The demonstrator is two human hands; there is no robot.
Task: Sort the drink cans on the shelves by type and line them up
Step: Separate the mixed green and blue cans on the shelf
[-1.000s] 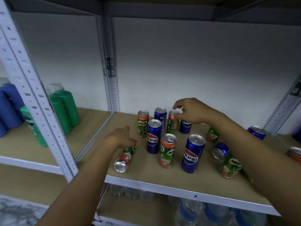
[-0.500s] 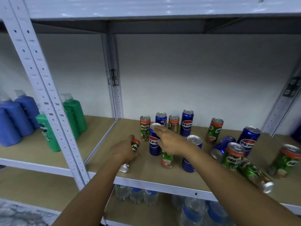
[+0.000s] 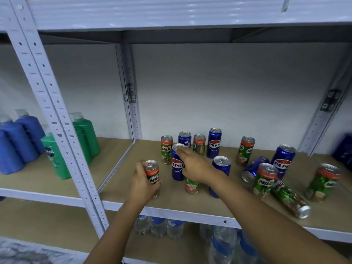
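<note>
Green-and-orange Milo cans and blue Pepsi cans stand mixed on the wooden shelf (image 3: 118, 180). My left hand (image 3: 142, 184) grips an upright Milo can (image 3: 153, 175) near the front left. My right hand (image 3: 195, 165) reaches across with straight fingers lying on the lid of a Pepsi can (image 3: 177, 168); its palm hides the top of another Milo can (image 3: 192, 185). Behind stand a Milo can (image 3: 166, 149), two Pepsi cans (image 3: 214, 142) and one more Milo can. To the right, a Pepsi can (image 3: 254, 169) and a Milo can (image 3: 290, 199) lie on their sides among upright ones.
A perforated white post (image 3: 57, 121) stands just left of my left arm. Green bottles (image 3: 55, 157) and blue bottles (image 3: 17, 141) fill the neighbouring shelf bay. Water bottles (image 3: 158, 225) sit on the shelf below. Another shelf (image 3: 171, 14) hangs overhead.
My left hand took hold of the Milo can that lay on its side and stood it upright. My right hand came from the back row to the front Pepsi can's lid.
</note>
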